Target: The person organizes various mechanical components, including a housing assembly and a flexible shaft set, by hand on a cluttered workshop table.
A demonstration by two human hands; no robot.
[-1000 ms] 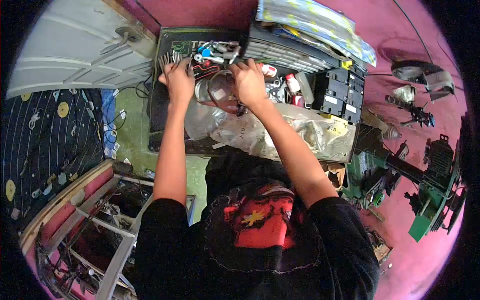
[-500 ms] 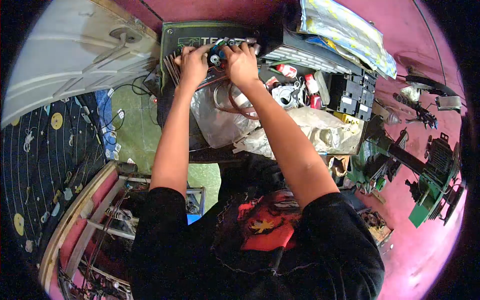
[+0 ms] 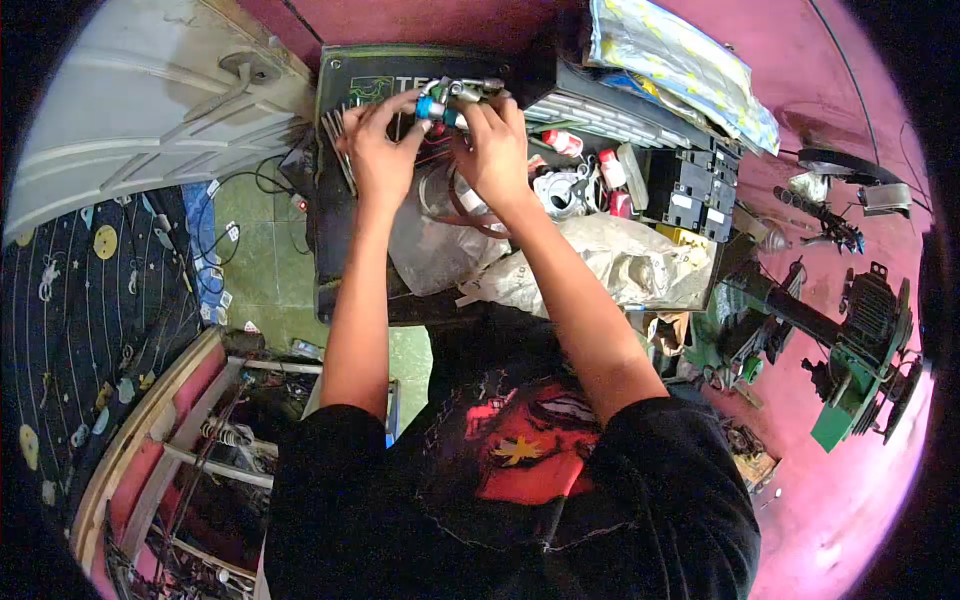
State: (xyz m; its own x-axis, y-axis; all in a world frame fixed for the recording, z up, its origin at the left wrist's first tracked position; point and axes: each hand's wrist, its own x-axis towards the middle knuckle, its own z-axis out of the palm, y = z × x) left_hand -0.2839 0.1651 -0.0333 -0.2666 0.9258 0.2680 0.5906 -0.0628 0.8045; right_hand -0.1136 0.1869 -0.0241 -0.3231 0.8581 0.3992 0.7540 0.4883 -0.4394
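Observation:
Near the back of the bench, a small blue-and-silver metal cylindrical part [image 3: 432, 108] lies sideways between my two hands. My left hand [image 3: 382, 150] pinches its left end between thumb and fingers. The fingers of my right hand [image 3: 492, 148] are closed around its right end, partly hiding it. Just behind it sit several silver metal fittings [image 3: 480, 86]. Thin rods [image 3: 338, 140] lie beside my left hand. Below my right hand are a brown looped strap [image 3: 470, 212] and a clear plastic bag [image 3: 440, 258].
To the right are red-and-white bottles [image 3: 612, 168], a silver metal casting [image 3: 562, 190], black drawer boxes [image 3: 690, 195] and a crumpled whitish bag [image 3: 590, 265]. A white door [image 3: 170, 110] stands at left, and a green machine [image 3: 850, 390] at far right.
Both hands have come slightly toward me with the blue-and-silver part, which now shows more fully and lies sideways between them. The view has shifted a little.

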